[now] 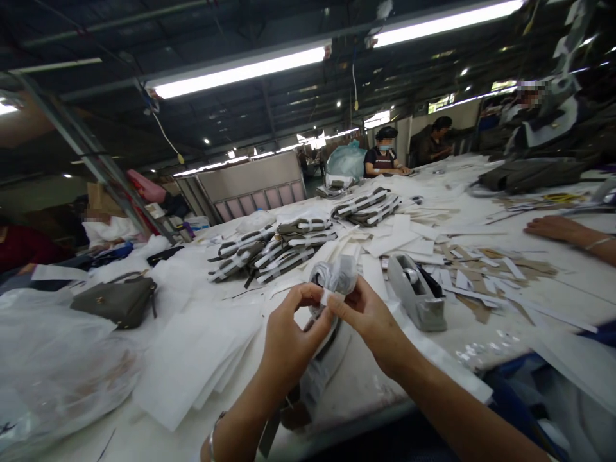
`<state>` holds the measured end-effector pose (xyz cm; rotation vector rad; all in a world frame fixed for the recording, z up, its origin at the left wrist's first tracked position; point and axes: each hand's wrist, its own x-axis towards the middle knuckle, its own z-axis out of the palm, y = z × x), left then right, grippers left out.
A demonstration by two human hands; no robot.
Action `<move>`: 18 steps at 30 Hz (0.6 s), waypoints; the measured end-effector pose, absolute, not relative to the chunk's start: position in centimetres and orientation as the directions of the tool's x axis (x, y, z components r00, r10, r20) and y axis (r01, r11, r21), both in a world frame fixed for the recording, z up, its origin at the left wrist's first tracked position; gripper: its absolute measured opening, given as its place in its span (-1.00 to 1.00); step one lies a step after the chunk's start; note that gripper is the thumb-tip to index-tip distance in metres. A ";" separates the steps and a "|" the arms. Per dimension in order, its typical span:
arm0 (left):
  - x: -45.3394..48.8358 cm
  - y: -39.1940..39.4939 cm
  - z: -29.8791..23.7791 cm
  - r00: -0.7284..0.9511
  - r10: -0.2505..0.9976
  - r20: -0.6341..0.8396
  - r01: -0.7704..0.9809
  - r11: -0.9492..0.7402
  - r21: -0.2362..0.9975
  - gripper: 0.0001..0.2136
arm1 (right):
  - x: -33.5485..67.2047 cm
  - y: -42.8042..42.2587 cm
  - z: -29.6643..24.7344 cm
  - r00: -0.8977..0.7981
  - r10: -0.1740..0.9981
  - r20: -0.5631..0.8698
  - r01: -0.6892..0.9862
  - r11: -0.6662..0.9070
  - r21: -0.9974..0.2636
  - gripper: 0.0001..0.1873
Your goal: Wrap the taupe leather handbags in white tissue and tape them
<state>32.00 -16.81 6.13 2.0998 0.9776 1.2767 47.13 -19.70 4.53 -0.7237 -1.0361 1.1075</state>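
Observation:
Both of my hands are closed around a bundle in clear plastic wrap [342,273], held above the front of the table. My left hand [289,333] grips its left side with thumb and fingers. From the other side, my right hand [369,319] pinches it, the thumb on a small white strip [331,296] against the plastic. Plastic and a dark strap-like part trail down below my hands; what is inside the wrap I cannot make out. Just right of my right hand stands a grey tape dispenser [414,298].
Olive straps with white wrapping [293,247] lie stacked ahead. White sheets [197,359], an olive bag [118,300] and a clear plastic bag [58,366] are at left. Paper scraps [471,276] spread at right, near a co-worker's hand [553,228]. Other people sit further back.

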 end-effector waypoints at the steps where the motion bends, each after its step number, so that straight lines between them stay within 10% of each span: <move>1: 32.0 -17.1 6.1 0.319 0.768 0.555 0.324 -0.639 0.698 -0.85 | 46.8 -19.5 4.5 0.135 0.946 0.295 -0.358 0.324 -0.876 -0.51; 7: 28.5 -19.7 3.1 0.266 0.771 0.579 0.274 -0.636 0.721 -0.58 | 46.9 -18.0 3.2 0.205 0.940 0.272 -0.285 0.323 -0.902 -0.47; 13: 25.2 -23.1 -6.1 0.100 0.948 0.301 0.135 -0.312 0.940 -0.01 | 50.1 -17.1 -2.4 0.199 0.961 0.191 -0.078 0.210 -0.975 -0.38; 18: 26.7 -22.2 -9.0 -0.091 0.989 0.119 0.135 -0.107 0.985 -0.01 | 51.9 -16.8 -8.7 0.266 0.950 0.165 0.183 0.118 -0.976 -0.37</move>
